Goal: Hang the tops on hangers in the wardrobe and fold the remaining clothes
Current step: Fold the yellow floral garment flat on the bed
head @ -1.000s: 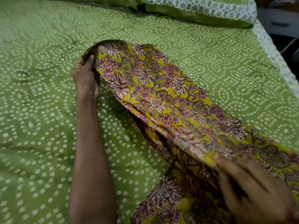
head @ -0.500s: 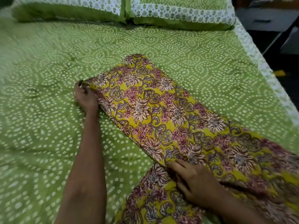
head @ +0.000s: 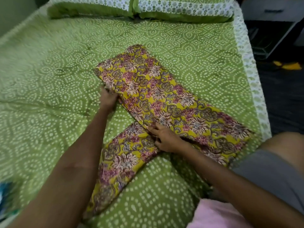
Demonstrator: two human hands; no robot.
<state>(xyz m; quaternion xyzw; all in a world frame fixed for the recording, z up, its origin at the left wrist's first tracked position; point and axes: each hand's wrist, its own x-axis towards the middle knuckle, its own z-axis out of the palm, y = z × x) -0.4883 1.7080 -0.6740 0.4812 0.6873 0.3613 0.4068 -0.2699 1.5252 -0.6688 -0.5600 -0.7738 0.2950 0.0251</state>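
Garment: floral trousers [head: 158, 96] in yellow, pink and brown lie flat on the bed, near its middle and toward the right edge.
Fold: one leg lies as a long band slanting from upper left to lower right; the other leg runs out from under it toward the near edge.
Bed: green bedspread [head: 49, 79] with white dotted swirls and a white printed border down the right side.
Left hand: left hand [head: 108, 100] lies at the left edge of the upper band, its fingertips at or just under the cloth edge; whether the grip is pinching the cloth or only pressing it, I cannot tell.
Right hand: right hand [head: 165, 139] rests where the two legs cross, fingers fairly straight and spread on the cloth, the grip wide and holding nothing.
Pillows: two green pillows [head: 181, 9] with white printed bands lie at the head of the bed.
Near edge: pink cloth [head: 213, 214] lies at the lower right, beside the right forearm.
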